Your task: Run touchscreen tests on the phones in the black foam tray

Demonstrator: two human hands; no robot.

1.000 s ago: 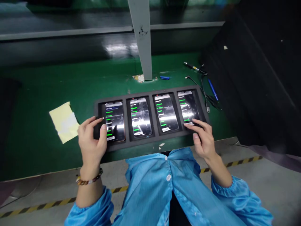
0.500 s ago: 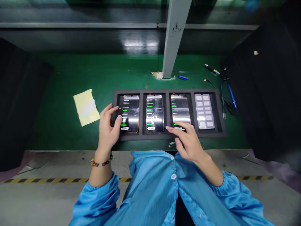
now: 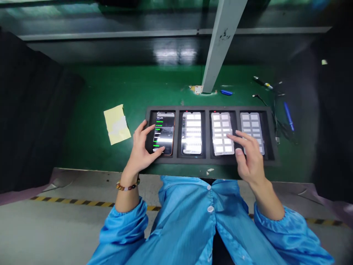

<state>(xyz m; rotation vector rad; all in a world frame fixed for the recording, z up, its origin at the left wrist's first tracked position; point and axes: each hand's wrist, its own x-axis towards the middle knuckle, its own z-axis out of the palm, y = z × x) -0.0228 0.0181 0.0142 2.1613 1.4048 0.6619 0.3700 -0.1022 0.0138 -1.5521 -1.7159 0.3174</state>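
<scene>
Several smartphones lie face up in a row, each in its own slot of a dark foam tray (image 3: 176, 160). The leftmost smartphone (image 3: 165, 129) shows a black screen with green and white lines. My left hand (image 3: 142, 147) is open at its left side, thumb over the lower screen. White blocks fill the screens of the second smartphone (image 3: 192, 129), the third smartphone (image 3: 220, 129) and the rightmost smartphone (image 3: 250, 123). My right hand (image 3: 249, 158) is open, its fingers stretched over the third phone's right edge, a fingertip at its screen; it partly covers the rightmost phone.
A yellow paper (image 3: 116, 110) with a white patch lies left of the tray. Behind it a grey post (image 3: 217, 55) rises from the green table (image 3: 154, 88). A blue cap (image 3: 226, 92), a blue pen (image 3: 289, 116) and black cables (image 3: 275, 110) lie at the right.
The second and third phones' screens have turned from dark lists to white blocks. My right hand has moved right and up; my left thumb has reached over the leftmost screen. The whole view has shifted.
</scene>
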